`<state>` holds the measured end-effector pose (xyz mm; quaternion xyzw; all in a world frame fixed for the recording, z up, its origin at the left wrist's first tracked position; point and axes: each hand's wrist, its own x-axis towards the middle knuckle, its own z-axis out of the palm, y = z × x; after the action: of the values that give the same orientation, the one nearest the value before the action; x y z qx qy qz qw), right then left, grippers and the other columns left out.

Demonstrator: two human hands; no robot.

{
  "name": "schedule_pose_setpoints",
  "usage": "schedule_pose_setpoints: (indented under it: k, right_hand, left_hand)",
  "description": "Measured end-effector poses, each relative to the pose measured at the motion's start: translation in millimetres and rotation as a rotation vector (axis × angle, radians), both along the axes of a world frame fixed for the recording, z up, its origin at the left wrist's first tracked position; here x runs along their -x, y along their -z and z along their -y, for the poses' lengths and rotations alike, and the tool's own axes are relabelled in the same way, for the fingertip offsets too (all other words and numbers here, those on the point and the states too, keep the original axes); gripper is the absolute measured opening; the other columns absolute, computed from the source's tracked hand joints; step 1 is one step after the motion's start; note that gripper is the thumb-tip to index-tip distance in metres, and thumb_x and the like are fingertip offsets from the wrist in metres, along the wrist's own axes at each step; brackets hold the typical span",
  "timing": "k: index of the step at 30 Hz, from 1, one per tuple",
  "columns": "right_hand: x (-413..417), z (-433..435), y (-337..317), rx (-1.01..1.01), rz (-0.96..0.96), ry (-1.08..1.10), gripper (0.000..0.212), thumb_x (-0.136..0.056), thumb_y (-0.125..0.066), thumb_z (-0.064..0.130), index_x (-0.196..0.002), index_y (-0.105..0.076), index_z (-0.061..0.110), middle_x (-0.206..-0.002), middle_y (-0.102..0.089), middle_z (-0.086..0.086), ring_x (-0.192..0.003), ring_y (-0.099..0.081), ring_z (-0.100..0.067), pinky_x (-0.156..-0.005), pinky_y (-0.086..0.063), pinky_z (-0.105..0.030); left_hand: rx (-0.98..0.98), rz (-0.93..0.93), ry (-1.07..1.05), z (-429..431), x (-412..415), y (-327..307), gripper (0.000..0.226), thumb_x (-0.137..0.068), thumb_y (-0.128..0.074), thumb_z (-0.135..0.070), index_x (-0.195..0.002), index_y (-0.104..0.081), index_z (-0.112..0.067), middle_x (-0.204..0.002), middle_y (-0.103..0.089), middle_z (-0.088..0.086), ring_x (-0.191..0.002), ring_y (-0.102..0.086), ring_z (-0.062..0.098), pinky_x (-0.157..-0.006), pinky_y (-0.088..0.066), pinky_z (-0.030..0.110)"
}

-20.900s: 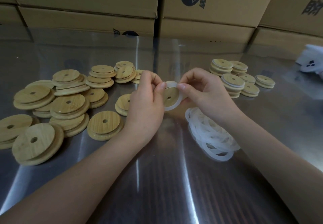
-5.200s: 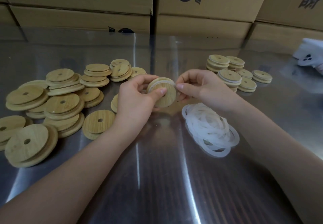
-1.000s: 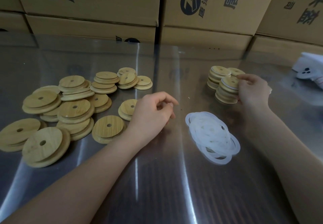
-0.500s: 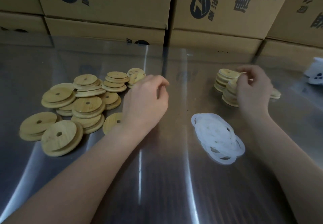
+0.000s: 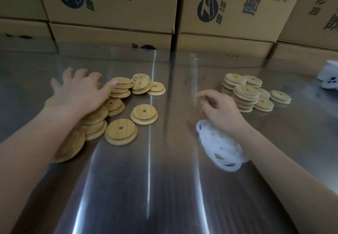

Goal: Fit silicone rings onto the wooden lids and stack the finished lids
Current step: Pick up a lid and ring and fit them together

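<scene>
A wall of cardboard boxes (image 5: pixel 113 14) closes off the far side, and in front of it your shiny metal surface (image 5: pixel 164 188) carries everything. It looks slick, so expect a lid to skate if you push it flat instead of lifting it.

The biggest group is the loose heap of bare wooden lids (image 5: pixel 113 106) on your left, overlapping and leaning on each other. They look stiff and light, each a stepped disc with a small centre hole. Take one by its wide outer rim, thumb on one side and fingers opposite. Lift from the top of the heap, since dragging a lower one will likely spill its neighbours.

To your right and further back stand the finished lids (image 5: pixel 246 96) in short stacks, with white bands showing at their edges. The taller stacks look easy to topple, so set each new lid down square.

Nearer you lies the pile of silicone rings (image 5: pixel 221 148), translucent white and tangled over one another. They look soft and floppy and probably cling together, so pinch a single ring at its edge and peel it away.

Your left hand (image 5: pixel 80 91) is spread with straight fingers over the heap. It is blurred, and I see nothing gripped in it. Your right hand (image 5: pixel 219 109) hangs just above the far edge of the rings, fingers loosely curled, holding nothing I can see.

The narrower step of a lid is, I judge, where the ring seats, so keep your fingers off it.
</scene>
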<state>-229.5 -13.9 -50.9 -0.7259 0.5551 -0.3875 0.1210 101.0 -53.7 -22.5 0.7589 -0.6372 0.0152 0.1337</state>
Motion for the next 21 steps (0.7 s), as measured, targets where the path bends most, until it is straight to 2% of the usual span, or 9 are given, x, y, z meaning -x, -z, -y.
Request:
schedule_pose_setpoints:
  k: [2,4,8,11,16,19,21]
  right_hand:
    - [-2,-1,1,-0.024,-0.032,-0.025,0.028,-0.092,-0.054,0.006,-0.103,-0.068,0.026,-0.073,-0.065,0.001,-0.073,-0.062,-0.017,-0.070,-0.046,-0.020]
    - [-3,-1,1,-0.045,-0.043,-0.039,0.028,-0.092,-0.053,0.006,-0.104,-0.068,0.027,-0.073,-0.065,0.003,-0.074,-0.063,-0.016,-0.071,-0.047,-0.021]
    - [-1,1,1,-0.055,-0.040,-0.037,0.029,-0.092,-0.053,0.005,-0.101,-0.067,0.029,-0.075,-0.067,0.000,-0.074,-0.063,-0.015,-0.071,-0.048,-0.022]
    - [-2,1,2,-0.062,-0.040,-0.048,0.030,-0.092,-0.053,0.006,-0.099,-0.066,0.032,-0.074,-0.067,0.000,-0.072,-0.063,-0.012,-0.069,-0.047,-0.017]
    - [-2,1,2,-0.065,-0.035,-0.046,0.030,-0.091,-0.054,0.006,-0.098,-0.068,0.031,-0.073,-0.067,0.002,-0.072,-0.064,-0.010,-0.070,-0.048,-0.017]
    - [-2,0,1,-0.063,-0.043,-0.048,0.032,-0.091,-0.053,0.005,-0.097,-0.067,0.033,-0.071,-0.067,0.005,-0.072,-0.063,-0.007,-0.069,-0.047,-0.013]
    - [-2,0,1,-0.068,-0.044,-0.050,0.031,-0.091,-0.053,0.005,-0.097,-0.067,0.033,-0.071,-0.066,0.008,-0.071,-0.063,-0.004,-0.067,-0.046,-0.009]
  left_hand:
    - [-0.043,-0.020,0.022,2,0,10,0.082,-0.084,-0.016,-0.081,-0.147,-0.037,-0.033,-0.158,-0.029,0.010,-0.146,-0.016,0.038,-0.113,-0.017,0.066]
    - [-0.065,-0.089,0.036,5,-1,12,0.082,-0.082,-0.018,-0.083,-0.146,-0.037,-0.035,-0.156,-0.033,0.010,-0.143,-0.024,0.041,-0.111,-0.020,0.066]
    - [-0.076,-0.101,0.090,8,0,15,0.066,-0.084,-0.042,-0.077,-0.139,-0.046,-0.041,-0.153,-0.038,0.006,-0.140,-0.029,0.040,-0.110,-0.021,0.067]
    - [-0.035,-0.161,0.115,8,4,16,0.053,-0.086,-0.053,-0.067,-0.134,-0.051,-0.044,-0.153,-0.039,0.004,-0.140,-0.030,0.039,-0.111,-0.019,0.066]
    - [0.029,-0.238,0.159,7,15,15,0.035,-0.086,-0.060,-0.059,-0.118,-0.063,-0.043,-0.147,-0.048,-0.001,-0.137,-0.038,0.033,-0.111,-0.026,0.062]
    - [0.075,-0.306,0.196,5,28,15,0.026,-0.085,-0.063,-0.055,-0.107,-0.067,-0.043,-0.139,-0.055,-0.002,-0.132,-0.044,0.031,-0.108,-0.034,0.056]
    - [0.097,-0.325,0.213,3,37,16,0.025,-0.085,-0.064,-0.052,-0.107,-0.068,-0.041,-0.135,-0.059,-0.001,-0.129,-0.047,0.030,-0.107,-0.037,0.053]
